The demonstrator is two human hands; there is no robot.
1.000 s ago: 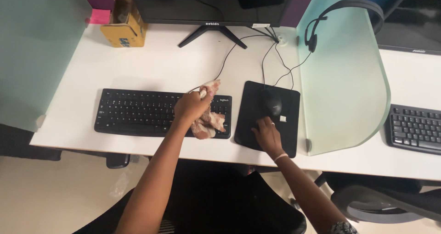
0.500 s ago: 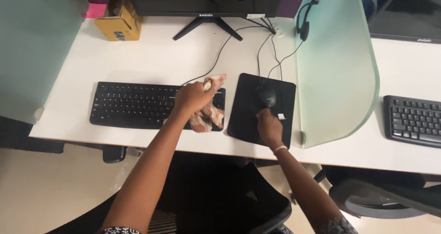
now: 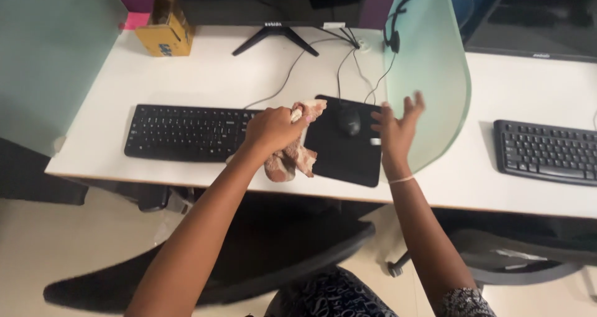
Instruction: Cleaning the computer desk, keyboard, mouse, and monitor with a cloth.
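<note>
At the bottom of the frame, two bare forearms reach up from a person seated in a black office chair, over a patterned dark garment. A second chair shows at the lower right.

Just above, in the middle of the frame, the left hand is closed around a crumpled pink and white cloth. The cloth hangs from the fist over the right end of a black keyboard and touches the left edge of a black mouse pad. To the right of it, the right hand is raised above the right edge of the mouse pad, fingers spread wide and holding nothing; a thin band circles its wrist. A black mouse sits on the upper part of the pad, between the two hands, touched by neither.

All of this rests on a white desk. A frosted pale green divider stands right of the mouse pad, behind the right hand. Past it, at the right of the frame, lies a second black keyboard.

Farther back, along the top edge, a monitor on a black forked stand sits at centre, with dark cables running from it to the keyboard and mouse. A black headset hangs on the divider's top. In the upper left stand a yellow cardboard box and, beside it, a pink notepad, with another frosted green panel on the far left.
</note>
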